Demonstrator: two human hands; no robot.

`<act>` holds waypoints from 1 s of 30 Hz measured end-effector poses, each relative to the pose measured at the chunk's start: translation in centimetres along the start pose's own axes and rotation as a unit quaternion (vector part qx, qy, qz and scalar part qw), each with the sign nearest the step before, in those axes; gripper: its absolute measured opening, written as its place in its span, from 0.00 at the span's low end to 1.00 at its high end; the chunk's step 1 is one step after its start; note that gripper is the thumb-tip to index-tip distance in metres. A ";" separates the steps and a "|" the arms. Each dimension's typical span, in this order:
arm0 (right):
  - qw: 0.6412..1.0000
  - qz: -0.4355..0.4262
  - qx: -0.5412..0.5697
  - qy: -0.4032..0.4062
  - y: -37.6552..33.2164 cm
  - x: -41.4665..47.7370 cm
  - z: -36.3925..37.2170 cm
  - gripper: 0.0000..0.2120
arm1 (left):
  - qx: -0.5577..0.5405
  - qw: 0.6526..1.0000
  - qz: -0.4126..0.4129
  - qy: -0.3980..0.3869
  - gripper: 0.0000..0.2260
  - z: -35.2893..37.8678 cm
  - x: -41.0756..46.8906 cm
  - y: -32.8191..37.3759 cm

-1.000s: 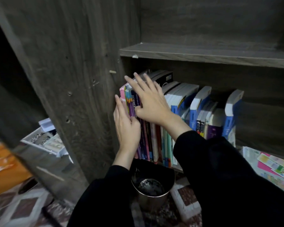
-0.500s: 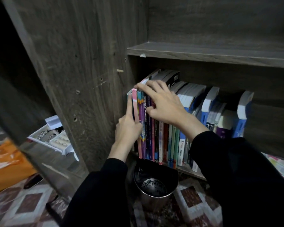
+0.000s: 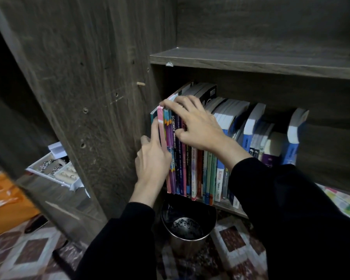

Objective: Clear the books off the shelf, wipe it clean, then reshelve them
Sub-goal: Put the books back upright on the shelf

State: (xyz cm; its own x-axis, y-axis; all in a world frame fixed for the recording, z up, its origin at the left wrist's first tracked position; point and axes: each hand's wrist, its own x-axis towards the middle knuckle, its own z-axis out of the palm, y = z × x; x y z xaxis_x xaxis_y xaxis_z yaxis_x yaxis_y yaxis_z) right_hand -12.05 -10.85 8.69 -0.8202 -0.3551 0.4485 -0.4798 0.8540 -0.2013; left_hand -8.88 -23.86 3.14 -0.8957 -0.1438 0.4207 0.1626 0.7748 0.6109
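Note:
A row of thin upright books (image 3: 208,174) fills the left end of the lower shelf (image 3: 223,207) of a dark wooden bookcase. My right hand (image 3: 196,124) curls its fingers over the top edges of the leftmost books, with the thumb on their spines. My left hand (image 3: 153,156) lies against the left end of the row. Its index finger is straight up a pink spine, and the other fingers sit between the books and the cabinet wall. Thicker blue and white books (image 3: 291,150) lean further right.
The upper shelf (image 3: 251,63) is bare. A shiny metal bin (image 3: 188,231) stands on the patterned floor just below the books. A white tray of small items (image 3: 55,170) and an orange bag (image 3: 6,205) lie left of the cabinet side. Colourful papers (image 3: 343,203) lie at the right.
My right hand went from lying flat on the spines to hooking over the book tops. My left hand slid down and left to the end of the row.

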 end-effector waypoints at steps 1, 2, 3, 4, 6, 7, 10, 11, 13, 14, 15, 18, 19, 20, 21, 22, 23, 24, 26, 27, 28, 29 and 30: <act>1.000 -0.001 0.001 0.002 0.1 0.0 0.1 0.34 | 0.003 1.000 0.003 0.018 0.28 0.2 -0.2 0.1; 1.000 -0.002 0.002 0.004 0.1 0.0 0.1 0.34 | 0.001 0.999 0.006 0.033 0.26 0.3 -0.3 0.2; 1.000 -0.003 0.004 0.004 0.1 0.0 0.1 0.34 | -0.002 0.999 0.011 0.044 0.24 0.4 -0.3 0.2; 1.000 -0.003 0.006 0.005 0.1 0.0 0.1 0.34 | -0.007 0.999 0.014 0.052 0.22 0.4 -0.2 0.3; 1.000 -0.004 0.005 0.008 0.1 0.0 0.1 0.34 | -0.013 0.998 0.017 0.065 0.20 0.4 -0.4 0.2; 1.000 -0.003 0.003 0.008 0.1 0.0 0.1 0.34 | -0.016 0.997 0.019 0.077 0.20 0.4 -0.9 -0.1; 1.000 0.000 0.000 0.005 0.2 0.0 0.2 0.35 | -0.065 0.990 0.034 0.123 0.20 0.7 -3.0 -1.6; 1.000 0.000 0.001 0.004 0.2 0.0 0.2 0.35 | -0.096 0.986 0.041 0.132 0.20 0.9 -3.7 -2.1; 1.000 -0.001 0.002 0.002 0.2 0.0 0.1 0.35 | -0.147 0.979 0.052 0.135 0.21 1.3 -4.5 -2.8; 1.000 -0.002 0.002 0.003 0.2 0.0 0.1 0.35 | -0.158 0.977 0.058 0.134 0.21 1.5 -4.4 -3.1; 1.000 -0.003 0.002 0.004 0.2 0.0 0.1 0.35 | -0.159 0.976 0.067 0.134 0.21 1.6 -4.0 -3.2; 1.000 -0.007 0.005 0.006 0.2 0.0 0.2 0.35 | -0.135 0.978 0.096 0.129 0.21 1.1 -2.9 -3.1; 1.000 -0.008 0.007 0.007 0.2 0.0 0.3 0.35 | -0.126 0.978 0.102 0.132 0.22 0.7 -2.8 -3.0; 1.000 -0.010 0.008 0.009 0.2 0.1 0.3 0.35 | -0.113 0.978 0.107 0.138 0.22 0.4 -2.9 -3.0; 1.000 -0.011 0.008 0.012 0.3 0.1 0.3 0.34 | -0.100 0.979 0.110 0.142 0.23 0.1 -3.2 -2.9; 1.000 -0.011 0.008 0.014 0.4 0.2 0.4 0.34 | -0.088 0.979 0.111 0.146 0.23 -0.1 -3.7 -2.9; 1.000 -0.012 0.009 0.014 0.4 0.2 0.4 0.35 | -0.079 0.980 0.110 0.149 0.23 -0.2 -4.1 -3.0; 1.000 -0.012 0.010 0.013 0.4 0.2 0.4 0.35 | -0.073 0.981 0.105 0.149 0.24 -0.3 -4.4 -3.1; 1.000 -0.011 0.011 0.011 0.4 0.2 0.5 0.35 | -0.075 0.986 0.083 0.125 0.27 -0.5 -4.5 -3.3; 1.000 -0.011 0.011 0.011 0.4 0.2 0.5 0.35 | -0.082 0.989 0.067 0.105 0.29 -0.6 -4.4 -3.2; 1.000 -0.013 0.011 0.011 0.5 0.2 0.5 0.35 | -0.090 0.991 0.050 0.087 0.30 -0.8 -4.4 -3.1; 1.000 -0.015 0.010 0.010 0.5 0.2 0.5 0.36 | -0.098 0.992 0.034 0.072 0.30 -1.2 -4.4 -2.8; 1.000 -0.016 0.010 0.009 0.5 0.2 0.5 0.36 | -0.103 0.993 0.024 0.058 0.30 -1.6 -4.4 -2.4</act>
State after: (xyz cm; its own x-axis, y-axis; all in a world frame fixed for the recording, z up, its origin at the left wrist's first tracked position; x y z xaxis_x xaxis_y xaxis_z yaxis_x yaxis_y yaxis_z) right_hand -12.62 -10.71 8.27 -0.7986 -0.3757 0.4702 -0.5126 0.8340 -0.2042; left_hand -4.65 -26.04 0.91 -0.8328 -0.1893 0.5201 0.2962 0.6414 0.7077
